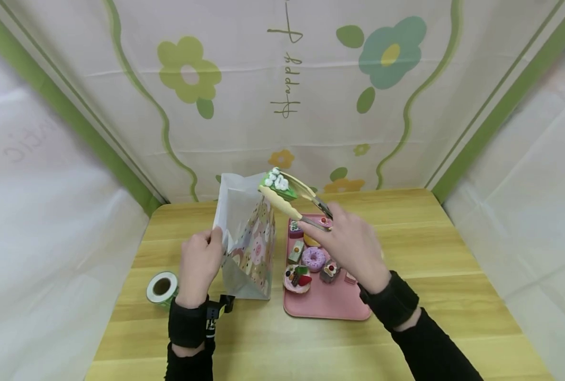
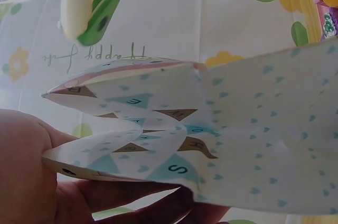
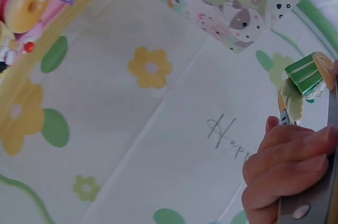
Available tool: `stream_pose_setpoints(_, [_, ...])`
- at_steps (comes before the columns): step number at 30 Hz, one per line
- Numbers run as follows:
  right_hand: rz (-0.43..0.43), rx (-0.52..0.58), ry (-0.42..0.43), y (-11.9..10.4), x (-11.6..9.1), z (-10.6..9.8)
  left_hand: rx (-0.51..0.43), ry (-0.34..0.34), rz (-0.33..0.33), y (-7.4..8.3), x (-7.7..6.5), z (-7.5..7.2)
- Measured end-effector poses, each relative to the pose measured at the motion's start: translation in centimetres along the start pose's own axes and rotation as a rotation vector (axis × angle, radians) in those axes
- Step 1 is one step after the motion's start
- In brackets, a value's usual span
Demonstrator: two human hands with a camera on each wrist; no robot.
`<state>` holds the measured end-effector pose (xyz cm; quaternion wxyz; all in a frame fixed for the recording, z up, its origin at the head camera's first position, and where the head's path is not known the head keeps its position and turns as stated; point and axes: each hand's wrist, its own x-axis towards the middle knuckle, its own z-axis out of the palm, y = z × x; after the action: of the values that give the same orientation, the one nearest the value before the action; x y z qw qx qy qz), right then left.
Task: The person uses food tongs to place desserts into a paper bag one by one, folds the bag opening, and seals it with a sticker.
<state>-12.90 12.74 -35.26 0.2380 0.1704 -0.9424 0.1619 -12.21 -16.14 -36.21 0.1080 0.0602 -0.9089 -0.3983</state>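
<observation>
1. The cake (image 1: 279, 184), a green slice with white topping, is off the worktop (image 1: 458, 270), held up near its far edge and left of the tray (image 1: 327, 311). It is by the upper rim of the bag (image 1: 258, 248); whether it is fully over the mouth I cannot tell, though the left wrist view shows a gap between them.
2. The person's right grip (image 1: 353, 246) is closed around the tongs (image 1: 282, 205), fingers bent on the metal arms. The tips of the tongs are parted only by the width of the cake, one on each side.
3. The person's left grip (image 1: 201, 264) pinches the left side of the bag's rim, and the mouth is spread apart (its pleated sides fold inward in the left wrist view).
4. The bag appears to stand on the worktop, left of the tray. A donut (image 1: 313, 259) and a tart (image 1: 297, 279) lie on the tray, and a roll (image 1: 162, 287) is near the worktop's left edge.
5. The step in hand looks like bringing the cake to the bag.
6. The next move probably calls for centring the cake over the mouth, lowering it inside, then easing the tongs, while the left grip steadies the rim.
</observation>
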Motion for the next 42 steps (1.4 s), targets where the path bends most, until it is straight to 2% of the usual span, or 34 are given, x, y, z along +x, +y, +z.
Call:
stream_pose_setpoints(2, [-0.005, 0.006, -0.001, -0.5, 0.8, -0.1, 0.0, -0.003, -0.001, 0.1, 0.0, 0.0])
stream_pose_setpoints(4, [0.077, 0.071, 0.002, -1.1, 1.7, -0.1, 0.004, -0.002, 0.0, 0.2, 0.0, 0.0])
stream_pose_setpoints(6, [0.084, 0.08, -0.025, -1.7, 2.5, -0.2, 0.005, -0.001, 0.0, 0.2, 0.0, 0.0])
stream_pose_setpoints(13, [0.035, 0.026, -0.078, -3.1, 4.4, 0.2, 0.012, 0.0, 0.003, 0.1, 0.0, 0.1])
stream_pose_setpoints(19, [0.026, 0.0, -0.167, -4.0, 5.7, 0.5, 0.006, -0.004, -0.013, 0.1, 0.0, -0.1])
stream_pose_setpoints(21, [-0.002, -0.043, -0.18, -4.1, 6.0, 0.5, 0.01, -0.002, -0.016, 0.1, 0.0, -0.1])
stream_pose_setpoints(28, [-0.122, -0.221, -0.152, -4.3, 7.2, -0.3, 0.026, -0.005, -0.03, 0.1, 0.1, -0.1])
stream_pose_setpoints(36, [-0.14, -0.265, -0.175, -4.9, 7.6, -1.0, 0.031, 0.002, -0.028, 0.2, 0.1, -0.1])
stream_pose_setpoints(42, [-0.17, -0.299, -0.138, -5.1, 7.6, -1.3, 0.021, 0.002, -0.029, 0.2, 0.1, -0.1])
